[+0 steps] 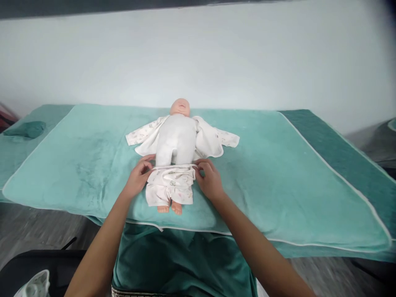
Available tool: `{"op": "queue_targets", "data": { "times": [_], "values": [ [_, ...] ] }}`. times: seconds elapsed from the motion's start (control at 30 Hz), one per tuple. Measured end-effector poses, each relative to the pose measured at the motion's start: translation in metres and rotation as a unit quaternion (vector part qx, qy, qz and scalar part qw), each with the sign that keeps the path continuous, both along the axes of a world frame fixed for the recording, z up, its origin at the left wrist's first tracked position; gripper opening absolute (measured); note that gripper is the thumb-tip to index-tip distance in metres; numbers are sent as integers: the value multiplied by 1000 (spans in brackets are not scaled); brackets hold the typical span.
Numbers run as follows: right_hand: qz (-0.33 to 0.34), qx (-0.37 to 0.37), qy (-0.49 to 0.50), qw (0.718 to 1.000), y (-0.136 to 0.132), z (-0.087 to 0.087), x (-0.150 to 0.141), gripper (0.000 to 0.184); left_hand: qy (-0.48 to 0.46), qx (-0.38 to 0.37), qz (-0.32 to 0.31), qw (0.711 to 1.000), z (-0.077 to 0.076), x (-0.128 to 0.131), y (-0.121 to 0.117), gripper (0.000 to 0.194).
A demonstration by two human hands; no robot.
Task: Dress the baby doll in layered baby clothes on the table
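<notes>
A baby doll (177, 138) lies on its back on a light teal towel (262, 165), head pointing away from me. An open white printed top (213, 142) is spread under its torso. White printed trousers (170, 185) cover its legs, with bare feet sticking out below. My left hand (139, 175) pinches the left side of the trousers' waistband. My right hand (208, 177) pinches the right side of the same waistband. Both hands have their fingers closed on the cloth at the doll's hips.
The towel lies over a darker green covered table (340, 148) against a white wall. A folded green cloth (26, 129) sits at the far left. A white printed cloth item (34, 284) lies on a dark seat at the lower left.
</notes>
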State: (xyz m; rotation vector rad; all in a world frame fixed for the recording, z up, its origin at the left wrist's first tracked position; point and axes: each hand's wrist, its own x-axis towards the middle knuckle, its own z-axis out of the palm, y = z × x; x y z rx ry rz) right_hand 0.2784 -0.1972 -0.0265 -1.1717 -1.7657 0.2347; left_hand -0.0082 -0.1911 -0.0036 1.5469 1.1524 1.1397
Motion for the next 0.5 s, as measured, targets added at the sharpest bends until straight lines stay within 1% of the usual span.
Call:
{"op": "queue_targets", "data": {
  "times": [0.07, 0.13, 0.23, 0.3, 0.4, 0.43, 0.5],
  "values": [
    [8, 1, 26, 1000, 12, 4, -4, 12, -22, 10, 22, 999, 6, 12, 7, 22],
    [9, 1, 48, 999, 25, 7, -7, 11, -26, 7, 30, 999, 12, 23, 17, 22],
    [-1, 5, 70, 998, 42, 13, -10, 11, -5, 24, 61, 998, 20, 33, 37, 20],
    [-16, -11, 73, 997, 55, 18, -8, 11, 30, 47, 107, 993, 23, 36, 52, 19],
    [-51, -63, 75, 994, 82, 29, -2, 17, 92, 66, 181, 977, 24, 39, 79, 18],
    [-58, -79, 78, 992, 93, 32, 0, 20, 93, 62, 192, 975, 23, 40, 89, 19],
    [-55, -98, 108, 988, 117, 34, 5, 27, 57, 42, 188, 980, 17, 41, 107, 21]
  ]
}}
